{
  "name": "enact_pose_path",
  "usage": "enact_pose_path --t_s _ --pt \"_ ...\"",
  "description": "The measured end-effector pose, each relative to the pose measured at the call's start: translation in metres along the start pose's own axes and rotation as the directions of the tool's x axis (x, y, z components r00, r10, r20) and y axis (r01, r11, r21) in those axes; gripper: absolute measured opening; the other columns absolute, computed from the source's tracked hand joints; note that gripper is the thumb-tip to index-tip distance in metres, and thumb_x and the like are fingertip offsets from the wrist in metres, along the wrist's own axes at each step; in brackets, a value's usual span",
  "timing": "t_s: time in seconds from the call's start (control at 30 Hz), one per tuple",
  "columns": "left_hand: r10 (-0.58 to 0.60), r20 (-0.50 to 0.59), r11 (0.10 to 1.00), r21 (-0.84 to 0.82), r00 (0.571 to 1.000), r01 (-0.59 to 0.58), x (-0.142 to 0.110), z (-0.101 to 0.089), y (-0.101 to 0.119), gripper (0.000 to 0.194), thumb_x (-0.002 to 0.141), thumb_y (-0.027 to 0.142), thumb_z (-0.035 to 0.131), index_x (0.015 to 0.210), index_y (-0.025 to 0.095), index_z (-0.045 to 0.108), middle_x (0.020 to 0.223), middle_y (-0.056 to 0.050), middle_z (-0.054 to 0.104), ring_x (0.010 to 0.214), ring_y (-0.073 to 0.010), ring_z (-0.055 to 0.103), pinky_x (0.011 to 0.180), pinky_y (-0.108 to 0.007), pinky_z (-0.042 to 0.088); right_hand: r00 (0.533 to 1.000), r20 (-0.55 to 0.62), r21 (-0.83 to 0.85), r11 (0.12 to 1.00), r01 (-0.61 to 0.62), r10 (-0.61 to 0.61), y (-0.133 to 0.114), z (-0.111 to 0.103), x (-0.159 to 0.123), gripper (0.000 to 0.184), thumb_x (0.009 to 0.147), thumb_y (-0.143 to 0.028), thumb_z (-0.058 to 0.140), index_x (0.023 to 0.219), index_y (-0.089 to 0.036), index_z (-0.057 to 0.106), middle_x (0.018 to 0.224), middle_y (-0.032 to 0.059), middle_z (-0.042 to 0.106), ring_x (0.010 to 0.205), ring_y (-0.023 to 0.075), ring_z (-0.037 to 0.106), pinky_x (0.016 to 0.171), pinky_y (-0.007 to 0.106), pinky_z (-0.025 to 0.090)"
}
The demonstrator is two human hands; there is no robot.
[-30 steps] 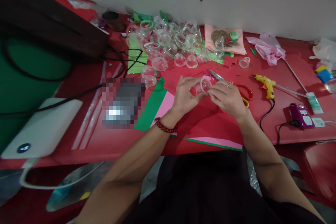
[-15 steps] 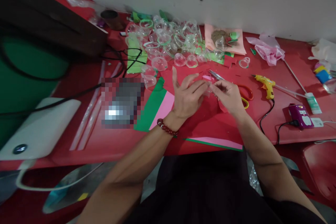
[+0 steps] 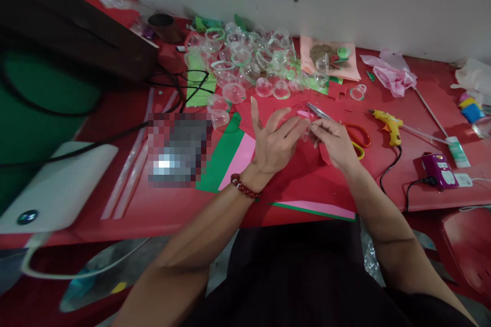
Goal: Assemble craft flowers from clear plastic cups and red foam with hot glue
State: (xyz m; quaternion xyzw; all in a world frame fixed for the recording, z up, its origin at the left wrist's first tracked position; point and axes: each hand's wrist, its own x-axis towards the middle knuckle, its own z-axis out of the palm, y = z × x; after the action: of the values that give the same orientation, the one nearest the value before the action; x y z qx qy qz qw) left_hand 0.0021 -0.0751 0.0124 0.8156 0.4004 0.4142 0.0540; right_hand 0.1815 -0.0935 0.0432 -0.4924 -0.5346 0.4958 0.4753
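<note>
Holding a small clear plastic cup at your fingertips, above red paper, about midway between the near and far edges of the table. Your right hand is pinching the cup between thumb and forefinger. Your left hand is showing its back, fingertips meeting the plastic, one finger standing up. Left thumb is hidden; cannot tell whether that hand is gripping or only steadying. Hands are nearly meeting, cup between them.

Step in hand, as judged: close two-handed fingerwork on the one cup, your fingers hiding the detail. Next move seems to be calling for a light, even hold; that thin wall is probably flexing easily.

Scissors are lying just beyond your right hand. Glue gun is lying towards the table's right end. More clear cups are crowding the far edge.
</note>
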Motion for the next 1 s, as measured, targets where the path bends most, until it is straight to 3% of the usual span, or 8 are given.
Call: enact_pose_path --t_s 0.3,0.37,0.6,0.87,1.0 --pt "0.086 -0.044 0.993 0.086 0.995 -0.082 -0.003 0.006 -0.002 0.027 0.105 0.023 0.061 0.12 0.036 0.079 0.116 -0.002 0.085 0.129 -0.0301 0.071 0.134 -0.079 0.02 0.99 -0.141 -0.091 0.996 0.013 -0.025 -0.002 0.001 0.001 0.019 0.078 -0.032 0.073 0.065 -0.023 0.063 0.058 -0.0054 0.054 0.056 0.0098 0.045 0.056 0.026 0.038" --pt "0.081 -0.059 0.992 0.101 0.995 -0.075 -0.003 0.006 -0.001 0.028 0.104 0.022 0.061 0.119 0.036 0.079 0.115 -0.002 0.085 0.129 -0.0303 0.071 0.134 -0.078 0.022 0.986 -0.164 -0.07 0.997 -0.028 0.017 -0.001 0.003 0.001 0.017 0.075 -0.03 0.072 0.064 -0.023 0.061 0.057 -0.0055 0.054 0.056 0.0097 0.044 0.055 0.025 0.036" --pt "0.0 -0.036 0.998 0.055 0.999 0.002 -0.002 0.005 0.002 0.028 0.103 0.022 0.061 0.117 0.036 0.08 0.119 -0.003 0.084 0.132 -0.032 0.069 0.134 -0.079 0.021 0.957 -0.112 0.194 0.951 -0.242 0.267 0.003 0.01 0.004 0.023 0.07 -0.037 0.074 0.06 -0.023 0.058 0.055 -0.0042 0.055 0.05 0.0084 0.048 0.044 0.022 0.029" --pt "-0.059 0.021 0.998 0.002 0.998 0.059 -0.002 0.002 0.005 0.03 0.098 0.018 0.063 0.116 0.035 0.08 0.118 -0.003 0.084 0.132 -0.0345 0.068 0.132 -0.084 0.014 0.964 -0.028 0.164 0.953 -0.255 0.263 -0.001 0.008 0.002 0.02 0.065 -0.038 0.074 0.06 -0.023 0.062 0.054 -0.0042 0.058 0.051 0.0085 0.051 0.05 0.022 0.041" --pt "-0.046 0.044 0.999 0.004 0.998 0.046 -0.001 0.002 0.003 0.034 0.096 0.015 0.063 0.117 0.035 0.08 0.117 -0.004 0.085 0.13 -0.0348 0.069 0.131 -0.085 0.015 0.953 0.005 0.117 0.947 -0.301 0.302 -0.002 0.006 0.002 0.019 0.066 -0.038 0.074 0.061 -0.023 0.063 0.056 -0.0029 0.061 0.053 0.0097 0.052 0.051 0.023 0.041"
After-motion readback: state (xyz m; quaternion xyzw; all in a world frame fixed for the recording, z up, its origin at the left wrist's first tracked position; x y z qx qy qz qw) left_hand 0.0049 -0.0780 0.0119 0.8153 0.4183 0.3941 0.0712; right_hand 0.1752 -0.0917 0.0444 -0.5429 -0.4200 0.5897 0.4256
